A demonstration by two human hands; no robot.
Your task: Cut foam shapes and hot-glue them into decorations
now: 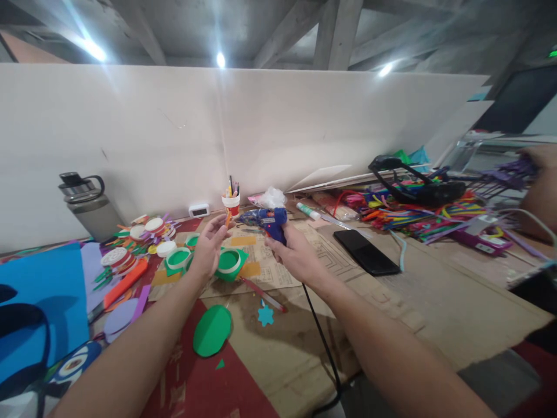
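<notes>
My right hand (290, 251) is wrapped round the handle of a blue glue gun (272, 221), whose nozzle points left. Close to the nozzle, my left hand (209, 247) pinches a small orange piece (228, 218). Green shapes with white rings lie beyond and beside my left hand, among them a green piece (230, 261) to its right. A green oval (213, 331) and a blue star-like cutout (265, 314) lie nearer to me. A red pen (263, 295) rests between them and my hands.
A grey bottle (93, 212), blue sheet (47, 296) and orange cutter (126, 283) are at left. A cup of pens (231, 204) stands behind. Right are a black phone (366, 252), colourful pipe cleaners (404, 217) and another person's arm. A black cord (324, 342) trails below my right hand.
</notes>
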